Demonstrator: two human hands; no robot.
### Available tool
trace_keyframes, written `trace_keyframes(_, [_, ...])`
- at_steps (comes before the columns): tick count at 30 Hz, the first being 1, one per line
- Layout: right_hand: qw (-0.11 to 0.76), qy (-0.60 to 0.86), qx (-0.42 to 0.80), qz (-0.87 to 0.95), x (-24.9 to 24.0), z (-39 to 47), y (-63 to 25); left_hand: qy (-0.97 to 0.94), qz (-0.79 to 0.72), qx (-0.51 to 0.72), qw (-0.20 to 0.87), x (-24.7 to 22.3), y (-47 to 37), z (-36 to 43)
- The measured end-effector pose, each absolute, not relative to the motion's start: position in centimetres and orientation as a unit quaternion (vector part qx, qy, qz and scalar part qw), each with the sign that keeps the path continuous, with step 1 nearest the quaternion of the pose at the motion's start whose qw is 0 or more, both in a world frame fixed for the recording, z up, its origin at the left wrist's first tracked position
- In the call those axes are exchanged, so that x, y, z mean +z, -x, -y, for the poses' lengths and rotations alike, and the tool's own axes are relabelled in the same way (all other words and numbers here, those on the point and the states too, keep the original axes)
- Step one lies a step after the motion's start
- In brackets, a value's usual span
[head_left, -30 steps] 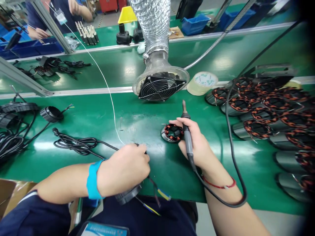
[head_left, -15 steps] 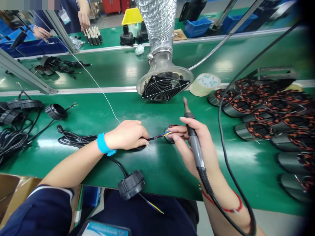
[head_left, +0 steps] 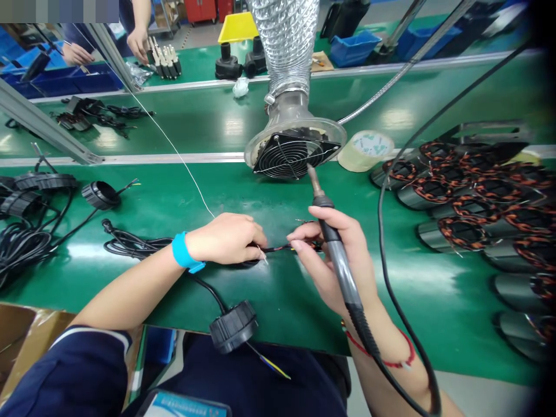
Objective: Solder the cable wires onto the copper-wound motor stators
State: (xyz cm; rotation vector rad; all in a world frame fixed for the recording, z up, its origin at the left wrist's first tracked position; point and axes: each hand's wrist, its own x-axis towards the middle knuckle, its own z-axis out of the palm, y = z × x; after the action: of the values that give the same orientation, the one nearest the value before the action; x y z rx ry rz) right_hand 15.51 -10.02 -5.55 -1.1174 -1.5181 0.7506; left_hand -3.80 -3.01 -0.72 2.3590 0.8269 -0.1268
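Note:
My left hand (head_left: 232, 238) is closed on a black cable (head_left: 274, 249) and the end of a thin solder wire (head_left: 186, 167). A soldering iron (head_left: 341, 263) rests in my right hand (head_left: 347, 255), tip up in front of the round fan grille (head_left: 291, 156). The thumb and fingertips of that hand are at the cable's thin wires, beside a small coil part mostly hidden behind the fingers. A black ribbed cap (head_left: 233, 326) on a cable lies at the table's front edge, with yellow and blue wires coming out.
Many wound metal rings (head_left: 443, 231) stand at the right, near a tape roll (head_left: 365, 150). Black cables and caps (head_left: 39, 191) lie at the left. The silver duct (head_left: 286, 52) hangs over the middle. Another person's hands (head_left: 138, 43) are across the bench.
My right hand has moved a little left with the soldering iron, its tip now before the grille. Its fingers now cover the coloured wire ends. The view has shifted slightly.

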Motion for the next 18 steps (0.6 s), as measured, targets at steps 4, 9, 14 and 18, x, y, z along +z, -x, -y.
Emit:
trace_keyframes(4, [0.553, 0.473, 0.358, 0.586, -6.4, 9.8, -15.7, -0.762, -0.326, 0.124, 0.545, -0.3, 3.6, 2.7])
trace_keyframes(9, [0.593, 0.46, 0.369, 0.548, -6.9, 10.0, -15.5, -0.686, -0.423, 0.229, 0.546, -1.3, 1.9, 3.5])
trace_keyframes(14, [0.638, 0.43, 0.357, 0.529, -7.3, 10.1, -15.0, -0.747, -0.439, 0.215, 0.451, -1.4, 1.0, 4.7])
trace_keyframes(18, [0.655, 0.407, 0.353, 0.53, -7.5, 9.9, -14.9, -0.794, -0.423, 0.19, 0.394, -1.1, 0.6, 5.2])
